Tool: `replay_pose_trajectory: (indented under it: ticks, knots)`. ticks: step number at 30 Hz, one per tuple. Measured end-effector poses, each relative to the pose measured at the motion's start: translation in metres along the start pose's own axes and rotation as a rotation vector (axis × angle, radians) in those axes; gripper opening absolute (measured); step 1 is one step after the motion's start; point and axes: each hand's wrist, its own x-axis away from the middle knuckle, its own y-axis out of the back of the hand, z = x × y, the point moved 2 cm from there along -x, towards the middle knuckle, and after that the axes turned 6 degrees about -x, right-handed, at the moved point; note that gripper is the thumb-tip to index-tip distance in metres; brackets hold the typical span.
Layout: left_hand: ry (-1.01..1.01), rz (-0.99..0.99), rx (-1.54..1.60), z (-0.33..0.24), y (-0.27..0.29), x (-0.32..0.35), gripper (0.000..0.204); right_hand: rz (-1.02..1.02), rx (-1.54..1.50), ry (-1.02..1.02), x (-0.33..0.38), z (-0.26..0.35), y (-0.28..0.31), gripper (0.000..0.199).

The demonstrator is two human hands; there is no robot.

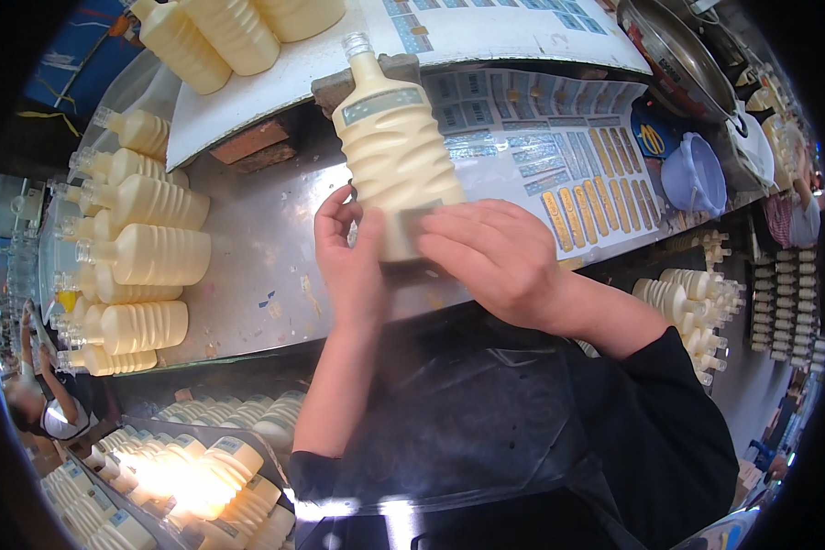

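Observation:
A cream bottle (pixel 399 151) with wavy ridges and a clear threaded neck lies tilted, its upper part propped on a grey brick (pixel 335 90). A blue-grey label band (pixel 383 104) runs across its shoulder. Near the base sits a second label (pixel 411 225), partly hidden by fingers. My left hand (pixel 351 243) is closed around the bottle's lower left side, thumb on the front. Across the lower right front lies my right hand (pixel 495 252), its fingers stretched out and touching the base label; it grips nothing.
Right of the bottle, a sheet (pixel 522 137) carries rows of blue and gold label strips (pixel 577 218). A lilac bucket (pixel 694 174) stands at the table's right end. Several cream bottles (pixel 147 252) lie stacked at the left edge; others stand on the raised white board (pixel 486 41).

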Motion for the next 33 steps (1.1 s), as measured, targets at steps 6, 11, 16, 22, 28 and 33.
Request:
replay_pose_trajectory:
  ticks: [6, 11, 16, 22, 28, 33]
  knots:
    - [0.054, 0.006, 0.185, -0.004, 0.003, 0.004, 0.028, 0.236, -0.114, 0.087, 0.006, 0.022, -0.022, 0.012]
    - [0.06, 0.009, 0.225, -0.003, 0.007, 0.006, 0.027, 0.068, -0.053, 0.047, -0.012, 0.014, -0.015, 0.015]
    - [0.078, -0.013, 0.222, 0.002, 0.007, 0.005, 0.03, 0.153, -0.237, -0.176, -0.008, 0.016, -0.018, 0.018]
    - [-0.058, -0.009, 0.02, 0.003, 0.001, 0.014, 0.045, -0.146, -0.185, -0.46, -0.011, -0.031, -0.022, 0.022]
    - [-0.37, -0.021, -0.672, 0.011, -0.006, 0.022, 0.077, -0.146, -0.439, -0.651, 0.011, -0.041, -0.013, 0.025]
    - [-0.365, 0.024, -0.513, 0.02, 0.001, 0.017, 0.077, -0.039, -0.118, -0.17, 0.032, -0.029, 0.006, 0.028]
